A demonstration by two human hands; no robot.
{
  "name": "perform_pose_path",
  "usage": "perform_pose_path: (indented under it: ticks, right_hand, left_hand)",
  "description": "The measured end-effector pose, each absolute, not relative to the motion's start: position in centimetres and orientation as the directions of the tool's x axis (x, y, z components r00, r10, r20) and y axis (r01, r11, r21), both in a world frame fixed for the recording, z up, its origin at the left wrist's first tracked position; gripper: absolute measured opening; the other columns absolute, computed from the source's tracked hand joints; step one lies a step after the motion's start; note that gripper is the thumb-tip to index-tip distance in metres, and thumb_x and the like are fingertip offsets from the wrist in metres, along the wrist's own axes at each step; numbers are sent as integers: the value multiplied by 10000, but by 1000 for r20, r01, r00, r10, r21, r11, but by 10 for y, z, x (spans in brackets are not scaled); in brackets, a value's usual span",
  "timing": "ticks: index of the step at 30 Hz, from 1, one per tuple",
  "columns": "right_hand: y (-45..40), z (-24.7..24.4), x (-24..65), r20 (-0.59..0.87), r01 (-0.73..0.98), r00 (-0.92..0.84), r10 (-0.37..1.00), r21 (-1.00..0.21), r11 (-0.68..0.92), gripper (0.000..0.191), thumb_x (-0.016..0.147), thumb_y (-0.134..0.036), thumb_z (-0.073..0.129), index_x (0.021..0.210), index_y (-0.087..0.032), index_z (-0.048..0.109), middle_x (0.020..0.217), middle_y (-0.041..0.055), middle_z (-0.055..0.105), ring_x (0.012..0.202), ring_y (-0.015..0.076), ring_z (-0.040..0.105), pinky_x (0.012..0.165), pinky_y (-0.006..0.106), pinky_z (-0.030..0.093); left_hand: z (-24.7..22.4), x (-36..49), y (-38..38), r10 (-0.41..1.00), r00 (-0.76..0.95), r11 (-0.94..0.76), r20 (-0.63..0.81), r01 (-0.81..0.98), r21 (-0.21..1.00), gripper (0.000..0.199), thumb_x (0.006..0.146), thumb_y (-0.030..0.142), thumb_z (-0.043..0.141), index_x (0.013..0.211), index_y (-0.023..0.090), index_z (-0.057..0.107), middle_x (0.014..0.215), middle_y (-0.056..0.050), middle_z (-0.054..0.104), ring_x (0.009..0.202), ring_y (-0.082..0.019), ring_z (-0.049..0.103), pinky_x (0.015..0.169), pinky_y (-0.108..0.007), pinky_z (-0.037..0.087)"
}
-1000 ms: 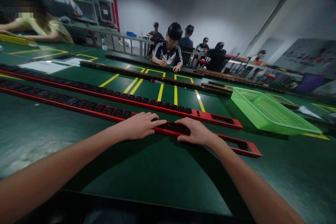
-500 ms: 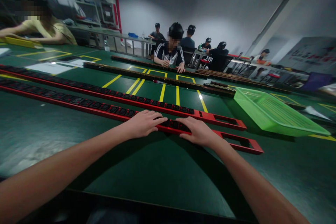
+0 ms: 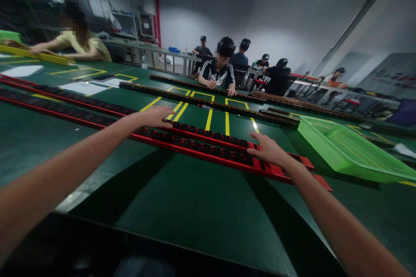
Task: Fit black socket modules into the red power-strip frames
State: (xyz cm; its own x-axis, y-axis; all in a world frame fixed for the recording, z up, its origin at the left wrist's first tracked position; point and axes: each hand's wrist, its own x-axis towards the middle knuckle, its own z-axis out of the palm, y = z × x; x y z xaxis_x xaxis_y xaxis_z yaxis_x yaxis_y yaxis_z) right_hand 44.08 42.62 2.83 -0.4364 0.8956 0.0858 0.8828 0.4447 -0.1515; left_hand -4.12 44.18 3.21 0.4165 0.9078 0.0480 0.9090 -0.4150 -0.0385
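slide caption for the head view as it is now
Left hand and right hand over two long red rails on a green table, green basket to the right.

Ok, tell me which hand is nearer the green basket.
Right. The right hand is over the red rails, to the left of the green basket; the left hand is much farther left, by the far rail.

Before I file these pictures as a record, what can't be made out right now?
All in the head view:
Left ends of the near red strip and far red strip: cut off by the left edge.
Part of the far red strip: hidden by the left hand and forearm.
Underside of the right hand: hidden by the hand itself.
Green basket: cut off by the right edge.
Wall lettering: too blurred.
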Motion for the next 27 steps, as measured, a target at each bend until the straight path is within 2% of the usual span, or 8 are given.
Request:
perform_pose_path:
  ticks: [2, 4, 6, 9, 13, 19, 24, 27]
  right_hand:
    - [436, 32, 446, -26, 893, -441, 897, -116, 436, 704, 845, -495, 633, 1421, -120, 482, 1431, 206, 529, 1289, 354, 522, 1082, 497, 410]
    - [442, 34, 447, -85, 880, -470, 878, -119, 460, 625, 815, -460, 666, 1337, -132, 566, 1346, 184, 601, 1199, 329, 589, 1036, 448, 452]
    - [446, 33, 445, -110, 863, -503, 858, -128, 489, 514, 778, -422, 698, 1208, -145, 644, 1224, 156, 665, 1095, 306, 633, 976, 405, 486]
    - [450, 29, 444, -117, 847, -530, 840, -127, 517, 432, 761, -425, 698, 1084, -139, 670, 1120, 153, 680, 1018, 301, 639, 922, 389, 495]
    - [453, 26, 448, -115, 839, -542, 833, -129, 528, 465, 796, -493, 637, 1092, -134, 638, 1110, 158, 659, 1006, 294, 628, 916, 388, 487]
    - [455, 42, 453, -27, 833, -543, 839, -139, 535, 477, 786, -549, 586, 1077, -172, 619, 1127, 149, 656, 1058, 315, 609, 968, 421, 462]
    - [433, 69, 446, 6, 811, -581, 814, -82, 580, 431, 818, -600, 532, 936, -190, 595, 972, 133, 655, 882, 293, 623, 819, 402, 495]
    - [409, 85, 438, 36, 810, -581, 813, -68, 582, 399, 845, -582, 518, 923, -195, 576, 970, 136, 647, 868, 294, 623, 792, 398, 487]
  left_hand:
    - [37, -73, 457, 932, 350, -358, -91, 928, -100, 754, 807, 496, 678, 1458, 180, 465, 1476, -173, 484, 1345, -369, 439, 1095, -469, 321]
    - [38, -95, 466, 930, 315, -340, -188, 933, -120, 765, 725, 429, 751, 1418, 205, 515, 1442, -158, 527, 1336, -378, 446, 1084, -476, 322]
    - [36, -107, 472, 921, 282, -321, -269, 940, -113, 729, 666, 377, 782, 1345, 203, 578, 1368, -153, 589, 1277, -373, 502, 1042, -454, 366]
    - [32, -115, 477, 904, 272, -312, -329, 947, -75, 673, 633, 390, 789, 1254, 186, 626, 1269, -141, 645, 1140, -336, 594, 942, -383, 447]
    - [31, -121, 477, 899, 299, -328, -319, 944, -40, 635, 652, 435, 759, 1202, 146, 626, 1211, -137, 663, 1067, -300, 620, 888, -333, 472]
    - [43, -130, 467, 911, 310, -324, -272, 946, -8, 628, 762, 475, 643, 1275, 120, 568, 1247, -148, 649, 1074, -282, 628, 906, -320, 463]
    - [65, -135, 449, 926, 302, -315, -226, 949, -21, 584, 756, 439, 673, 1245, 131, 592, 1192, -131, 678, 991, -266, 649, 817, -305, 469]
    - [78, -140, 431, 935, 320, -334, -151, 939, -79, 510, 761, 399, 718, 1190, 139, 625, 1096, -86, 707, 894, -207, 636, 754, -260, 436]
